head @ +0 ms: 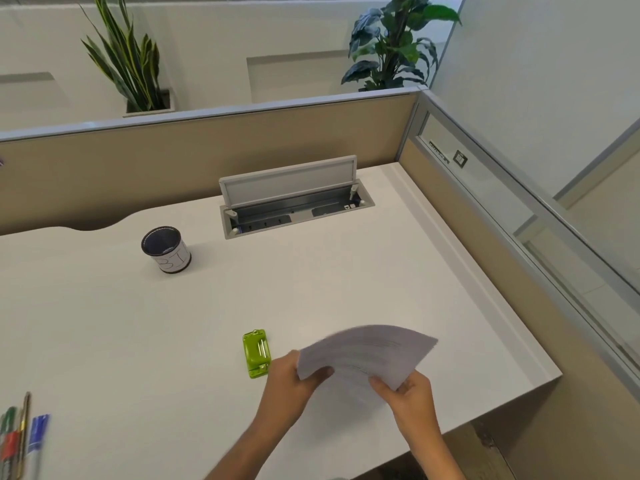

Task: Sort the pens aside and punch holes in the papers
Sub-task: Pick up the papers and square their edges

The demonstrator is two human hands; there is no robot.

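A stack of white papers [367, 353] is held tilted above the near right part of the white desk [207, 323], blurred by motion. My left hand [294, 379] grips its left edge and my right hand [407, 393] grips its near right corner. A lime-green hole punch [256, 353] lies on the desk just left of my left hand, apart from the papers. Several pens and markers [20, 438], among them a blue, a red and a green one, lie together at the desk's near left edge.
A black mesh pen cup [166, 249] with a white label stands at the back left. An open cable hatch [294, 202] with a raised lid is set into the back of the desk. Beige partitions [207, 150] bound the back and right sides.
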